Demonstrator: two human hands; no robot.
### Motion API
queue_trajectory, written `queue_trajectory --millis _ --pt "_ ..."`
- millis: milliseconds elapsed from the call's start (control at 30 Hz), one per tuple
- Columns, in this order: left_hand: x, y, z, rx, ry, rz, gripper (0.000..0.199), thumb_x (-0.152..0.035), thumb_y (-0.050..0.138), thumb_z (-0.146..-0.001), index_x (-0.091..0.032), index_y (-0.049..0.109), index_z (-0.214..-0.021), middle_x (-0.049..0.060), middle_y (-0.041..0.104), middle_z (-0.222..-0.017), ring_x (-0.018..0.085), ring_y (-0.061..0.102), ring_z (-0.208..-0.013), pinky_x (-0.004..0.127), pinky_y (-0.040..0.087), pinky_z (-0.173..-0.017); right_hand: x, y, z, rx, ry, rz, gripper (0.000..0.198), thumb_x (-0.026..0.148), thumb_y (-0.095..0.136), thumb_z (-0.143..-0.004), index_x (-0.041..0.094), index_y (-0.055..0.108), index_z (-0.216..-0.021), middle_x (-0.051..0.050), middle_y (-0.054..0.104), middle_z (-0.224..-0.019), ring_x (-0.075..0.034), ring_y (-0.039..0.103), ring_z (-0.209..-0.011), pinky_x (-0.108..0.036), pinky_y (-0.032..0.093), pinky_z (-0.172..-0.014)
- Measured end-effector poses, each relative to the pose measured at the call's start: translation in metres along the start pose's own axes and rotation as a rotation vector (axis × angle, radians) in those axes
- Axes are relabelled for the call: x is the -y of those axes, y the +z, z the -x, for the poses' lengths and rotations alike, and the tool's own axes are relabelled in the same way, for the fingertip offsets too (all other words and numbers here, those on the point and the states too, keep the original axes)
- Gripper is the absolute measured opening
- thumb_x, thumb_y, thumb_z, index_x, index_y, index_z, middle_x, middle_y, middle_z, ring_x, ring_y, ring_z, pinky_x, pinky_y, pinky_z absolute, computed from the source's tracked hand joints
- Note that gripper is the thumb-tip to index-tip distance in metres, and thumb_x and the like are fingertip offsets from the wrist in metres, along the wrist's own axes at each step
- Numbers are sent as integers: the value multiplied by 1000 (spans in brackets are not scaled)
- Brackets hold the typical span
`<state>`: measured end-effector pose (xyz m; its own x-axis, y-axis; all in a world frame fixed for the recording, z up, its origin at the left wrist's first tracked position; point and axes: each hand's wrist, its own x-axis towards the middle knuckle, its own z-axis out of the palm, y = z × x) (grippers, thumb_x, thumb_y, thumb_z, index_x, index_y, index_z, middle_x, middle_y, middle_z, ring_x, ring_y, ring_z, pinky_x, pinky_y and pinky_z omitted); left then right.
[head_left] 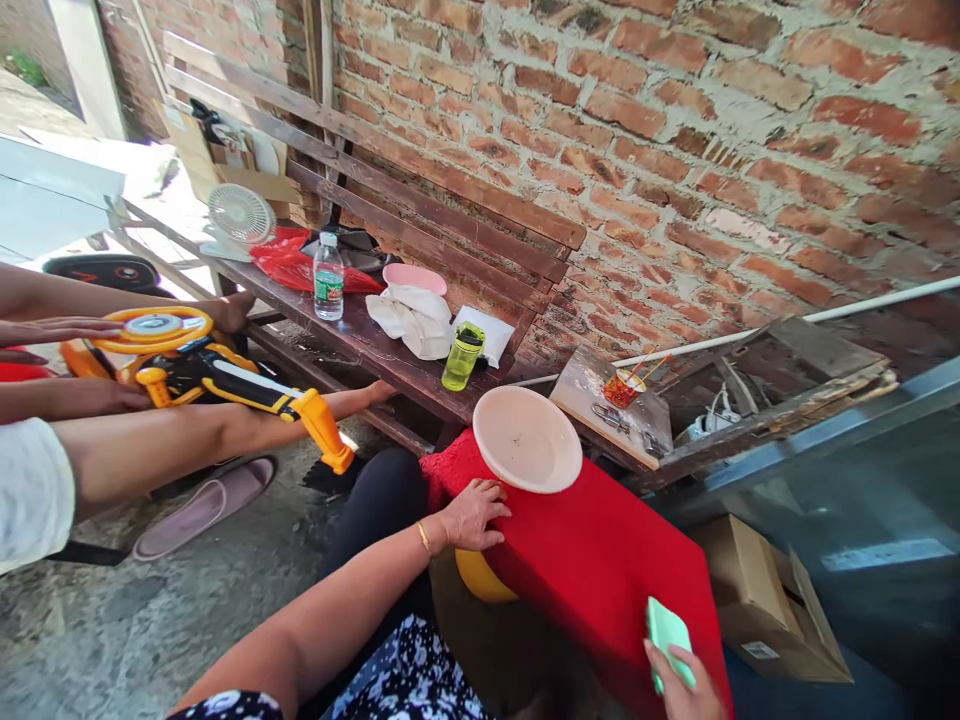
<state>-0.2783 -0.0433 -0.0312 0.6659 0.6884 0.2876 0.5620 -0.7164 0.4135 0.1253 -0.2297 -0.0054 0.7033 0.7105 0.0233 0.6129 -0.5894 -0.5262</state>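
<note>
My left hand rests on the near edge of a red cloth, just below a pale bowl. Its fingers are slightly bent and apart, holding nothing. The red cloth covers a low surface, and the bowl stands at its far end with a few dark specks inside. In my right hand is a mint-green rounded block, over the cloth's right end. Its underside is hidden, so its exact kind does not show. A yellow rounded thing shows below my left hand.
A wooden bench along the brick wall holds a water bottle, a green-yellow bottle, white cloth and a fan. At left, another person's legs support a yellow-black toy. A cardboard box stands at right.
</note>
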Motion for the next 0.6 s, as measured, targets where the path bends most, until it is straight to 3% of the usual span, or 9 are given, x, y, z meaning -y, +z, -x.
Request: queue_trajectory --millis 67,200,300,433,600 --pt "5 -10 3 -55 -152 53 19 -29 61 -85 -27 72 -102 3 68 -105 23 60 -102 37 43 -94 51 33 13 117 -98 -64 64 79 58 -61 24 71 -92 -9 66 -80 -32 66 -77 -44 52 -72" --pt "16 -18 4 -142 -352 49 33 -7 45 -82 -22 71 -94 4 68 -90 20 62 -91 33 46 -85 143 86 40 288 -429 -88 50 66 60 -69 25 71 -95 -5 61 -88 -26 63 -83 -36 49 -75" --pt "18 -16 -2 -159 -403 43 33 -5 45 -80 -22 71 -91 3 69 -89 20 63 -90 32 47 -83 186 107 52 360 -611 -51 38 55 62 -74 26 72 -97 -3 58 -89 -23 62 -81 -33 48 -73" --pt "16 -13 -10 -160 -451 39 31 -6 48 -79 -23 72 -90 4 70 -90 21 64 -88 34 47 -81 201 116 51 379 -638 -2 35 50 62 -72 27 73 -96 -2 58 -88 -23 62 -82 -33 47 -73" --pt "15 -14 -14 -124 -476 39 28 -10 49 -82 -23 72 -92 5 69 -93 23 63 -92 36 46 -82 161 94 29 268 -370 -27 54 68 57 -66 25 72 -95 -5 62 -86 -27 63 -83 -37 49 -74"
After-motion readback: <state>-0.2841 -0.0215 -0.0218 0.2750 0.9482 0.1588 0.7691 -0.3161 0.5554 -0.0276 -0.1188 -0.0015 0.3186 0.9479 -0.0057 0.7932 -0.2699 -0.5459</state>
